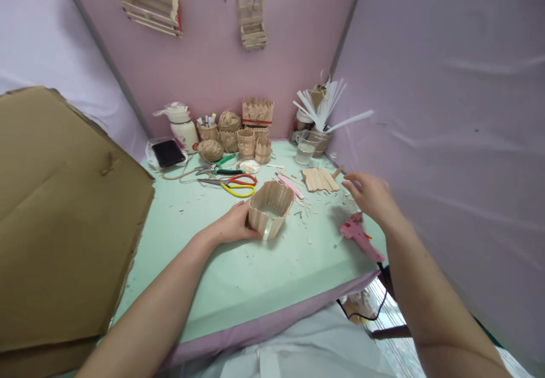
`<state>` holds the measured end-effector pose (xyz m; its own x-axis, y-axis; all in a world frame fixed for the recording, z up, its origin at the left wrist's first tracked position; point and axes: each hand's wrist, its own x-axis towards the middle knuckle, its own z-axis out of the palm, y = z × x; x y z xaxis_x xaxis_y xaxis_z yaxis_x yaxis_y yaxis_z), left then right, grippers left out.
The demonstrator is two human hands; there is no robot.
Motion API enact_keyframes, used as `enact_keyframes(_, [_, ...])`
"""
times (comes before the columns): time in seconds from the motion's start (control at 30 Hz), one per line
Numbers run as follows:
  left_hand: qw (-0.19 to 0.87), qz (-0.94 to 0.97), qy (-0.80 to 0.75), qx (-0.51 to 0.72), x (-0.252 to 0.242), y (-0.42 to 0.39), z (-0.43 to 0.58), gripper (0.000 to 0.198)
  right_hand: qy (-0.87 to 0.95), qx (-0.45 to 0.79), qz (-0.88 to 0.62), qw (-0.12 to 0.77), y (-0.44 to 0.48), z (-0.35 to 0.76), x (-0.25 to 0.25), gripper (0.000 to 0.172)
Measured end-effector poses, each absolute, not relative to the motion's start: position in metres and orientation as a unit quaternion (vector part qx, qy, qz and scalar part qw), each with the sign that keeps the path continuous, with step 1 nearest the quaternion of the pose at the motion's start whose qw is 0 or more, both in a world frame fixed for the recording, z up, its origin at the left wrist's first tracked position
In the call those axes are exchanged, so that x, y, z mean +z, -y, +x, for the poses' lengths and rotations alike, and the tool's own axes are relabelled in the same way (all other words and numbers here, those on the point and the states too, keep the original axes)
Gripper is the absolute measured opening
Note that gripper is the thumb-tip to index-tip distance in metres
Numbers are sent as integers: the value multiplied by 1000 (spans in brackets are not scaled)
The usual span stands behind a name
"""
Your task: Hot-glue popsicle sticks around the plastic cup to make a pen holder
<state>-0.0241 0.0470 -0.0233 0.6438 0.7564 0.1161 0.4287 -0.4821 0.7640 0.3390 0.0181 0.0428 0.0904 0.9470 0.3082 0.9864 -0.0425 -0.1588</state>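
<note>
My left hand (235,223) is closed on the left side of a small container made of wooden craft sticks (271,213). The container is tilted, with its opening facing up toward me and a shiny strip on its near side. Over the right edge of the table, my right hand (369,192) hovers with its fingers slightly bent and apart, nothing visible between them. Close to its fingertips a single wooden stick (338,171) lies beside a flat panel of joined sticks (320,179). Below that hand rests a pink glue gun (361,237).
Scissors with red and yellow handles (238,186), green-handled pliers (219,168) and a pink cutter (290,185) lie behind the container. Twine balls (210,150), a white flask (183,128) and a clear measuring cup (305,150) stand farther back. Cardboard (63,213) rises at left.
</note>
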Motion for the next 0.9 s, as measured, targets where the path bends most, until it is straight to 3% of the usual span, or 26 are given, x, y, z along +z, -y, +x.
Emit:
enact_keyframes(0.13, [339,830,-387,217,-24,-52,-30,68,640,18,-766,48,-39,359,37,30])
enact_keyframes(0.33, [301,836,-407,212,-25,-53,-34,61,651,60,-757,-24,-64,357,22,24])
enact_keyframes(0.9, [284,842,-413,201,-27,-51,-35,70,631,42,-769,-99,-100,341,16,18])
